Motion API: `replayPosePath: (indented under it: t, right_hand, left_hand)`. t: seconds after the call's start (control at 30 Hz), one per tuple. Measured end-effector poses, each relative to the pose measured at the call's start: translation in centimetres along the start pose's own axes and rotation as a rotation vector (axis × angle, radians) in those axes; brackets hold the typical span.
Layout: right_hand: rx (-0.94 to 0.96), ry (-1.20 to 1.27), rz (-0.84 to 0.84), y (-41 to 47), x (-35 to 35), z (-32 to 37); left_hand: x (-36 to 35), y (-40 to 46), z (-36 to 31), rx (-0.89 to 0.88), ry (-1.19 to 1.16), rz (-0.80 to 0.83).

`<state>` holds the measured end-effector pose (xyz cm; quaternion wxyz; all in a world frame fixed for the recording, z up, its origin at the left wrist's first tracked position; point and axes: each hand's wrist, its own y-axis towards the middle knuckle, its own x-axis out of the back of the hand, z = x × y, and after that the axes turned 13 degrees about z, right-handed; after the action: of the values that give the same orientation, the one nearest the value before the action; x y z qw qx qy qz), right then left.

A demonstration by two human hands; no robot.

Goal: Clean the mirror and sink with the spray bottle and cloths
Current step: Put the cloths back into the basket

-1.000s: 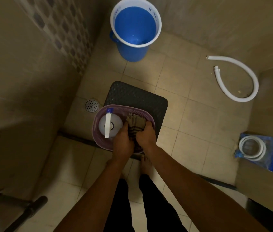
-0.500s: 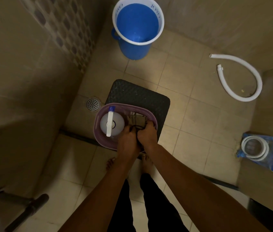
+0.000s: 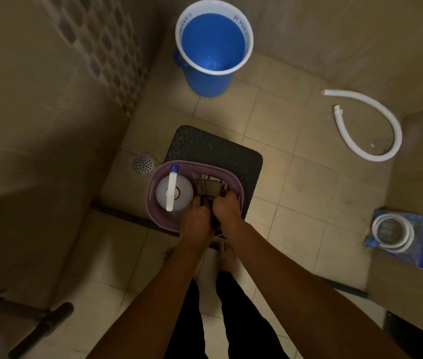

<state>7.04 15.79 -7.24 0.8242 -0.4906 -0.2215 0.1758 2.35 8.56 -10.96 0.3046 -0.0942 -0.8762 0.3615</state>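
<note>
The cloths [image 3: 211, 186] lie in the purple basket [image 3: 236, 181] beside the spray bottle [image 3: 174, 191]. Left hand [image 3: 196, 220] and right hand [image 3: 227, 209] are curled onto the fabric; exact pinch cannot be told. The cloths are judged soft and light, best gathered by a bunched fold.

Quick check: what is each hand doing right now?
Left hand: grips the checked cloth in the purple basket.
Right hand: grips the same cloth.

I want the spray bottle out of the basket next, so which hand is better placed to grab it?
Left, probably. The left hand is right beside the bottle in the basket; the right hand lies farther off, over the cloths.
</note>
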Motion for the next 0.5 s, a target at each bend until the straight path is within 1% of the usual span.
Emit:
replayPosePath:
  t: [0.07, 0.13, 0.2, 0.27, 0.37, 0.47, 0.5]
  right_hand:
    - [-0.061, 0.119, -0.003, 0.2, -0.1, 0.0]
    - [-0.131, 0.234, 0.015, 0.3, -0.1, 0.1]
    - [-0.187, 0.31, 0.047, 0.3, 0.0, 0.1]
    - [-0.211, 0.369, 0.071, 0.4, -0.2, 0.1]
    - [-0.211, 0.425, 0.089, 0.4, -0.3, 0.8]
    - [-0.226, 0.406, 0.12, 0.7, -0.3, 1.2]
    - [-0.216, 0.374, 0.115, 0.9, -0.3, 1.0]
  left_hand:
    - [0.3, -0.2, -0.3, -0.029, -0.012, -0.086]
    - [0.4, -0.5, -0.5, -0.065, -0.053, -0.118]
    - [0.4, -0.8, -0.5, -0.075, -0.039, -0.151]
    - [0.1, -0.8, -0.6, -0.072, -0.032, -0.143]
    - [0.2, -0.9, -0.6, -0.019, -0.034, -0.073]
    - [0.5, -1.2, -0.1, -0.045, -0.168, -0.103]
    - [0.6, -1.4, 0.0, -0.046, -0.177, -0.104]
